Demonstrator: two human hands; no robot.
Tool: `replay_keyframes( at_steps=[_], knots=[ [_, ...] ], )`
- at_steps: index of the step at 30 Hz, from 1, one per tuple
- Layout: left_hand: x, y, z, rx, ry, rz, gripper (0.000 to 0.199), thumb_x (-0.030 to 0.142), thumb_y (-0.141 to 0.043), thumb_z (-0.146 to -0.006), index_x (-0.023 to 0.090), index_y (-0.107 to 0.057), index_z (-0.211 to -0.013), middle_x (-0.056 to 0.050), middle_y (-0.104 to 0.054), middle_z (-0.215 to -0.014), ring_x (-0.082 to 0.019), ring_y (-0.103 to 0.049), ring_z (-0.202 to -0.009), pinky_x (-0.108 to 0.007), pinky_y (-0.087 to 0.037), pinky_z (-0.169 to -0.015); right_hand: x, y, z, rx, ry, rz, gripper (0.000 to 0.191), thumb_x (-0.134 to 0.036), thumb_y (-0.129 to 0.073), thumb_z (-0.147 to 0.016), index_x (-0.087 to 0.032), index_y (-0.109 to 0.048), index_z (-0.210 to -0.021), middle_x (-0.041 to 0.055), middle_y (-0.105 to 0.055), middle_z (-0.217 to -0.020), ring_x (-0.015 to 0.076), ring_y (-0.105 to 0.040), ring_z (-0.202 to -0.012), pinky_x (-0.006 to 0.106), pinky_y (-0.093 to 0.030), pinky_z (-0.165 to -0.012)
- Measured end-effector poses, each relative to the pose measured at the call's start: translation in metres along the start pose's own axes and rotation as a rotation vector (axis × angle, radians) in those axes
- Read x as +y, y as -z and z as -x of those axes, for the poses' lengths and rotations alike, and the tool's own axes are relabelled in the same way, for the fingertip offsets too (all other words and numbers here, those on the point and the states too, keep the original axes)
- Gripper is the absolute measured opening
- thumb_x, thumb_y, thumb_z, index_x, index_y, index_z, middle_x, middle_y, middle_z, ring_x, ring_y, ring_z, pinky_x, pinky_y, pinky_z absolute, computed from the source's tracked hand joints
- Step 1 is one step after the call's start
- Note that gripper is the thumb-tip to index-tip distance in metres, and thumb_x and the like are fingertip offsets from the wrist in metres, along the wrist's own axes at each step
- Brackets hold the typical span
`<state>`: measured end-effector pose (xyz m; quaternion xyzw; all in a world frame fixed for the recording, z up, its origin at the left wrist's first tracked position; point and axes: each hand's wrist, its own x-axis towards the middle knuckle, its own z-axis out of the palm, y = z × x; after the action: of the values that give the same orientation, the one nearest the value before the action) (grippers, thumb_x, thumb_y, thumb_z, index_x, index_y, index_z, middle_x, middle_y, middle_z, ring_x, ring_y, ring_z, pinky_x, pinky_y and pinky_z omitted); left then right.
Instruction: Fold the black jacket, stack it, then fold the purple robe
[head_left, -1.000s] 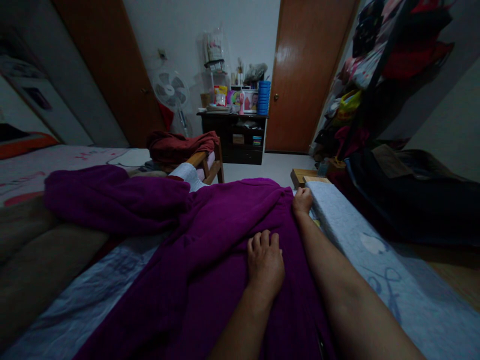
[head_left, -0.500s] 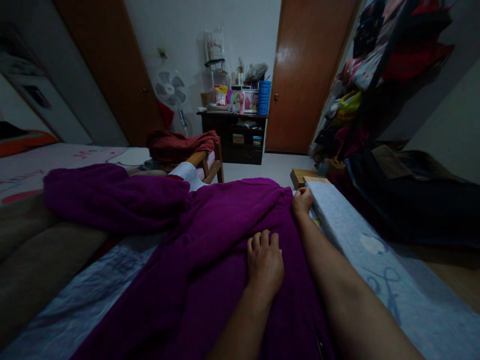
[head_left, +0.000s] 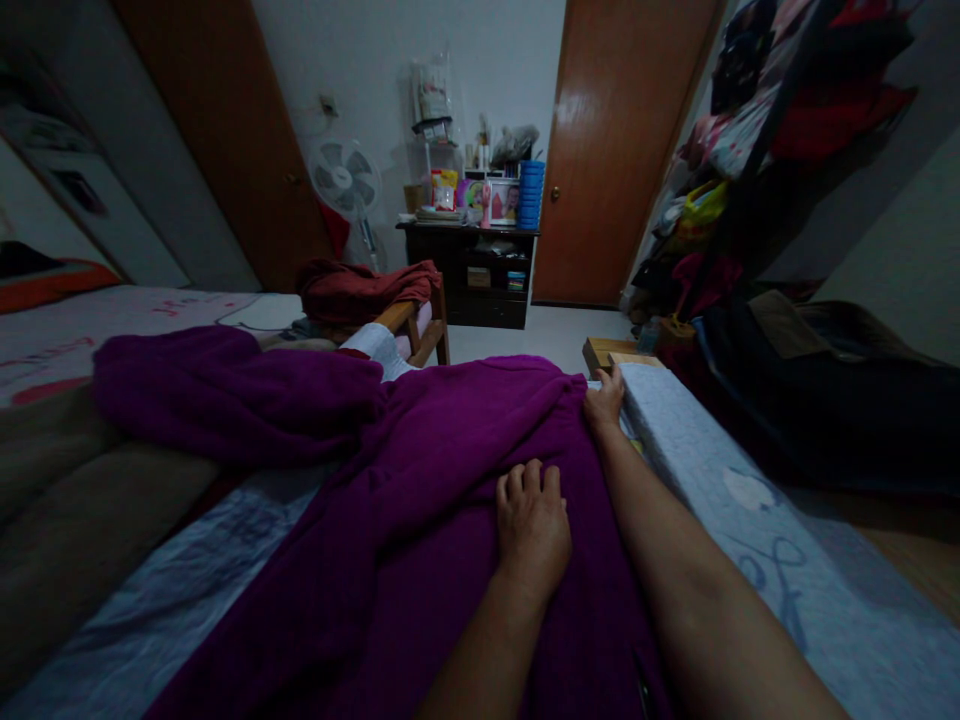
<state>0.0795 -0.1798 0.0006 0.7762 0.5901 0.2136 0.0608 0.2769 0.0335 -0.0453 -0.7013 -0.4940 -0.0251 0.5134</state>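
Observation:
A purple fleece garment [head_left: 450,430], seemingly a jacket, lies spread over the bed in front of me. What looks like a sleeve [head_left: 232,395] stretches out to the left. My left hand [head_left: 532,525] rests palm down on the middle of the fleece, its fingers apart and slightly bent. At the garment's far right edge is my right hand [head_left: 604,402], beside the cloth, with a couple of fingers raised and parted. Its other fingers are partly hidden. Near the bottom, a thin shiny strip, perhaps a zip, shows on the purple cloth.
To the right lies a pale blue patterned mattress edge [head_left: 697,440], with dark bags [head_left: 832,390] beyond. Brown bedding [head_left: 112,510] is on the left. A wooden chair [head_left: 431,330] with red cloth [head_left: 367,288], a fan [head_left: 345,180] and a dark cabinet [head_left: 457,270] stand farther back.
My right hand has loosened from a closed fist to parted fingers at the garment's edge. My left hand and the garment stay nearly where they were.

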Motion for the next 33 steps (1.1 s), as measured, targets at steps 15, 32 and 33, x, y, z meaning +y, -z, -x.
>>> replay_keyframes(
  at_steps=[15,32,33],
  knots=[
    [0.0,-0.001,0.0,0.02,-0.003,0.012,0.032,0.027,-0.057,-0.088,0.025,-0.054,-0.12,-0.006,-0.053,-0.125,-0.025,-0.045,-0.116,-0.045,-0.035,-0.102,-0.021,0.008,0.008,-0.221,0.244,0.127,0.029,-0.014,-0.046,-0.073,-0.021,-0.071,-0.085,0.0051,-0.064,-0.096,0.021,-0.052,-0.095,0.033,-0.039,-0.09],
    [0.002,0.004,0.0,0.021,0.005,0.028,0.025,0.029,-0.061,-0.085,0.021,-0.057,-0.107,-0.007,-0.054,-0.12,-0.026,-0.046,-0.114,-0.046,-0.035,-0.101,-0.049,0.018,0.017,-0.366,0.282,0.479,0.022,-0.023,-0.046,-0.085,-0.015,-0.059,-0.101,0.0128,-0.06,-0.105,0.0241,-0.051,-0.099,0.033,-0.037,-0.086],
    [0.002,0.003,0.0,0.024,0.004,0.034,0.025,0.028,-0.061,-0.085,0.02,-0.057,-0.108,-0.007,-0.054,-0.121,-0.026,-0.045,-0.115,-0.046,-0.035,-0.101,-0.052,0.019,0.017,-0.406,0.292,0.486,0.021,-0.022,-0.046,-0.085,-0.016,-0.06,-0.099,0.0115,-0.061,-0.103,0.023,-0.052,-0.097,0.031,-0.037,-0.084]
  ],
)
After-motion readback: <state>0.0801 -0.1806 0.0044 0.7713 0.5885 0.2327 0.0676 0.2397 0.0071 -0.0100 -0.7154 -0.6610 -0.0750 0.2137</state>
